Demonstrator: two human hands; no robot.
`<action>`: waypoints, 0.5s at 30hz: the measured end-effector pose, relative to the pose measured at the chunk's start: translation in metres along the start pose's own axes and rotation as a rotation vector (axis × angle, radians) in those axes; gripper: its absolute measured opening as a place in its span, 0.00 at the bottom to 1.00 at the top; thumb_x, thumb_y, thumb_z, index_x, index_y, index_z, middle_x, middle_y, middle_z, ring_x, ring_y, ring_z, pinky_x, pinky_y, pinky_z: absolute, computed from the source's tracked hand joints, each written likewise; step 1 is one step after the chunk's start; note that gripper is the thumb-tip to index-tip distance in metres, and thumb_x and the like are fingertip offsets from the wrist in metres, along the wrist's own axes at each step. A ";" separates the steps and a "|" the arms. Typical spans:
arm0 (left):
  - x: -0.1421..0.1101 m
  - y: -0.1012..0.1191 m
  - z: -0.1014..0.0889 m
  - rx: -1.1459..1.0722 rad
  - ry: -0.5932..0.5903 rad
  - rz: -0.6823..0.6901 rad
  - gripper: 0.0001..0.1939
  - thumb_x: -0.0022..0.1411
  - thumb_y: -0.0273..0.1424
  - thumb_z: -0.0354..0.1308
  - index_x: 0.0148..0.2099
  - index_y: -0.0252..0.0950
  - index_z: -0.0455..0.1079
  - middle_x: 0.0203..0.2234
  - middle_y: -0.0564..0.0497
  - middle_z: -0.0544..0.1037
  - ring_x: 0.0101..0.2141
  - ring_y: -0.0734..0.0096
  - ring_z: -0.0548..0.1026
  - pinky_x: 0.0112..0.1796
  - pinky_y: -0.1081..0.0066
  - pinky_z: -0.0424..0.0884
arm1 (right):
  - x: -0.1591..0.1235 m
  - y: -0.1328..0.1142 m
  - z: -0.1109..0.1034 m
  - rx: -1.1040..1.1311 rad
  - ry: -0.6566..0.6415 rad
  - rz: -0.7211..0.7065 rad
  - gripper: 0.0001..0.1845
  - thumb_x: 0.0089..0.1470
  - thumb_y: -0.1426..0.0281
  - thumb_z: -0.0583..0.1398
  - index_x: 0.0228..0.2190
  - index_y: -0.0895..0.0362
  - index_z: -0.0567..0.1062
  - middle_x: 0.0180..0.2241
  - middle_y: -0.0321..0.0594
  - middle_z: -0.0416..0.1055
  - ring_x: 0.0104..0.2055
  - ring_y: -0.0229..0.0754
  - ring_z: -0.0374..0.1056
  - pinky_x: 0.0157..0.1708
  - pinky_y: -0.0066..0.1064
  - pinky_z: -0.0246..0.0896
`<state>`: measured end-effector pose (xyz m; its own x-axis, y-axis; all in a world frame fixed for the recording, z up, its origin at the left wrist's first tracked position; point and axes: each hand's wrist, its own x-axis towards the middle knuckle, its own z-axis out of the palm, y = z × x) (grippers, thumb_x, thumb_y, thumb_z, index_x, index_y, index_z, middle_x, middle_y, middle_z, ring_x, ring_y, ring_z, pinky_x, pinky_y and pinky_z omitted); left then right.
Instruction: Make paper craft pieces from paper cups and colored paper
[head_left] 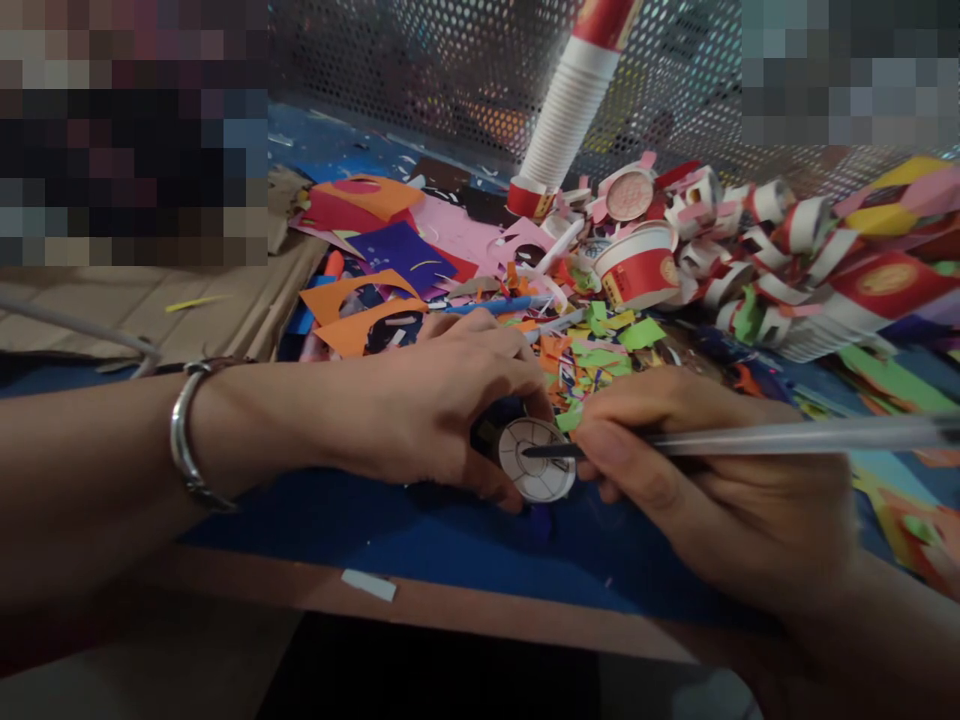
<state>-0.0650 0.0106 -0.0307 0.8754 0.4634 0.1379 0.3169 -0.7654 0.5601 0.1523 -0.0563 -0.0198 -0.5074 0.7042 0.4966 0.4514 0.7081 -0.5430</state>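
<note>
My left hand [465,400] curls around a small white disc [534,478] marked with black lines like wheel spokes and an inner circle, thumb below and fingers above. The disc faces me just over the blue tabletop [450,540]. My right hand [697,480] grips a pen [780,438] with a clear barrel and a dark front end. Its tip points left and appears to touch the disc's face near the middle. What lies behind the disc, inside my left palm, is hidden in shadow.
Coloured paper scraps [405,255] cover the table beyond my hands. A tall stack of paper cups [570,110] leans against a perforated metal panel [420,60]. Cut red-and-white cups [637,265] pile at right. Flattened cardboard [217,310] lies left; the table's brown edge [465,610] runs nearest me.
</note>
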 end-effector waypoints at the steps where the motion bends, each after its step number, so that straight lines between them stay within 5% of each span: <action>1: 0.000 0.000 0.000 -0.002 -0.007 -0.002 0.20 0.54 0.43 0.71 0.45 0.41 0.75 0.43 0.48 0.76 0.47 0.53 0.69 0.49 0.56 0.64 | 0.001 0.000 0.001 0.006 -0.012 -0.006 0.07 0.62 0.79 0.60 0.32 0.56 0.74 0.28 0.31 0.73 0.26 0.29 0.69 0.28 0.23 0.66; 15: 0.000 0.000 0.002 0.008 0.025 0.001 0.20 0.53 0.42 0.72 0.46 0.42 0.76 0.43 0.48 0.75 0.48 0.52 0.69 0.52 0.53 0.61 | 0.001 -0.001 0.001 0.070 -0.042 0.030 0.08 0.62 0.78 0.60 0.30 0.59 0.74 0.26 0.31 0.72 0.24 0.26 0.68 0.27 0.19 0.63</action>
<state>-0.0646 0.0098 -0.0329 0.8662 0.4738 0.1588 0.3193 -0.7693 0.5534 0.1510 -0.0568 -0.0193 -0.5253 0.7211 0.4517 0.4154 0.6807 -0.6035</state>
